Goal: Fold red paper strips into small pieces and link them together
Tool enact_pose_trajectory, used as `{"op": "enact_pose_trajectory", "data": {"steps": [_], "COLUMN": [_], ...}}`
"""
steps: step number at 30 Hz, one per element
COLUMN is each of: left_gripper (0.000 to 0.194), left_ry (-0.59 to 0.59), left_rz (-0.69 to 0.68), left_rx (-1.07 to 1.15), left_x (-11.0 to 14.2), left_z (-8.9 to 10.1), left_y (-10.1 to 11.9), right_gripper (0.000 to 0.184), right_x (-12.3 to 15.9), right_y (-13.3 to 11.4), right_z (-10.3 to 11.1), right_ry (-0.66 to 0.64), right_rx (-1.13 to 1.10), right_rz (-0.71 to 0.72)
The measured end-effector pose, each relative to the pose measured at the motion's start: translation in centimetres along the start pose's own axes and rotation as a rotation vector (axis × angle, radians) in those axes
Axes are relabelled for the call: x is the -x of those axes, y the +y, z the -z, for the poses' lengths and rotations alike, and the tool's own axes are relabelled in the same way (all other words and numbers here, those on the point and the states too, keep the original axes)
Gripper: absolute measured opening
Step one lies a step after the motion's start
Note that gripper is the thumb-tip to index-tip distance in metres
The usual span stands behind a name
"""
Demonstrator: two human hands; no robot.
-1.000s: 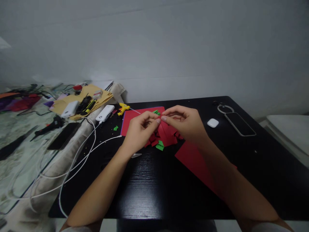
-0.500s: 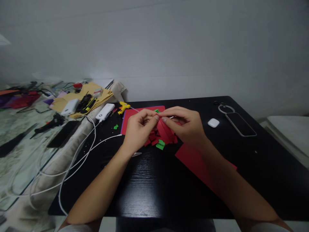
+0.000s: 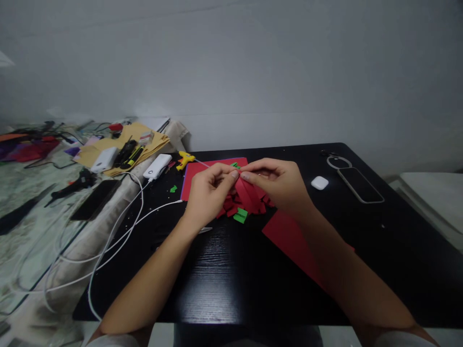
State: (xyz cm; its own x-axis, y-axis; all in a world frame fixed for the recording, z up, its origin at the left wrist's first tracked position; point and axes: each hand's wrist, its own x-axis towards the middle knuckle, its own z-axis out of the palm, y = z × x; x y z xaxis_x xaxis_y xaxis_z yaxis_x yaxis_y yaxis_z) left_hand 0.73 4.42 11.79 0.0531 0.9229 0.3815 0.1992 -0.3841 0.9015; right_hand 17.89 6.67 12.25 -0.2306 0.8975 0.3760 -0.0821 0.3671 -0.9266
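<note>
On the black rectangular counter [image 3: 217, 289], the left hand [image 3: 208, 195] and right hand [image 3: 284, 185], fingers curled, thumbs pressed to fingertips, pinch the top of a red folded paper strip [image 3: 248, 195] above small green paper scraps [image 3: 240, 216].

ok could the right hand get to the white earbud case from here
Probably yes: the white earbud case lies on the right hand's outer side with nothing visible between, though its fingers are pinching red paper.

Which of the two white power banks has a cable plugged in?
The power bank on the table, near the yellow glue gun: a cable meets its near end. The other power bank, on yellow paper, shows none.
</note>
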Motion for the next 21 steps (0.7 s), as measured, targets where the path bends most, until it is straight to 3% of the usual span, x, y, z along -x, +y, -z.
{"op": "enact_pose_trajectory", "data": {"steps": [8, 21], "left_gripper": [0.022, 0.019], "left_ry": [0.0, -0.021], "left_rz": [-0.032, -0.03], "left_rx": [-0.052, -0.009], "left_x": [-0.13, -0.12], "left_z": [0.22, 0.35], "left_y": [0.28, 0.07], "right_gripper": [0.01, 0.005], "right_x": [0.15, 0.6], "right_y": [-0.07, 0.16], "right_z": [-0.46, -0.73], "right_ry": [0.061, 0.114], "right_rx": [0.018, 0.262], "right_rz": [0.031, 0.198]}}
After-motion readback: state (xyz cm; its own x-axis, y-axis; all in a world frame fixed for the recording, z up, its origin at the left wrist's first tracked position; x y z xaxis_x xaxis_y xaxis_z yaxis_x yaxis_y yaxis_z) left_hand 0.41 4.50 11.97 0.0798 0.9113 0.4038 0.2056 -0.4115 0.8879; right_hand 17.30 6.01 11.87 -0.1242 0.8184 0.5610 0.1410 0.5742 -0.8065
